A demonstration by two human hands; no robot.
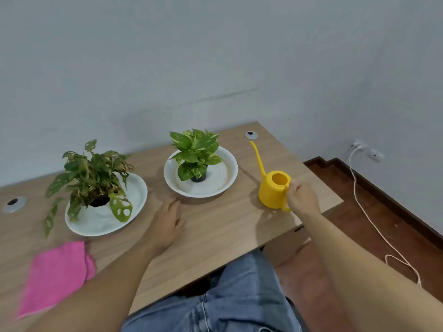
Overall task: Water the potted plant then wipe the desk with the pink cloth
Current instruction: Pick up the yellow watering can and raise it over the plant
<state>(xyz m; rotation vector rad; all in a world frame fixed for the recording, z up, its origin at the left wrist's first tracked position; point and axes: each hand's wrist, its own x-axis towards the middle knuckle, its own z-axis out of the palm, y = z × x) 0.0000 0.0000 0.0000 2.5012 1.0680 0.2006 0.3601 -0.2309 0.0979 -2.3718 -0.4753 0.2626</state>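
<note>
I am sitting at the wooden desk (211,226) with both arms stretched out over it. My right hand (302,195) is closing around the handle of the yellow watering can (273,190), which is standing upright near the desk's right edge with its long thin spout (258,159) pointing up and away from me; my fingers are wrapping the handle, though the blur there is keeping me from telling how firmly they are gripping. My left hand (167,220) is lying flat on the bare wood, palm down and fingers loosely spread, holding nothing, between the two white dishes and just short of the nearer rim of the right one. In that right white dish (229,180) the bright green potted plant (197,153) is standing upright in a small dark pot, just to the left of the can and not touching it. The left white dish (136,204) is holding a second plant with holed, partly browned leaves (96,173), some of them hanging over the rim onto the desk. The pink cloth (55,276) is lying crumpled flat at the near left corner of the desk, just in front of that left dish and beside my left forearm. My jeans (239,295) are showing below the desk edge.
</note>
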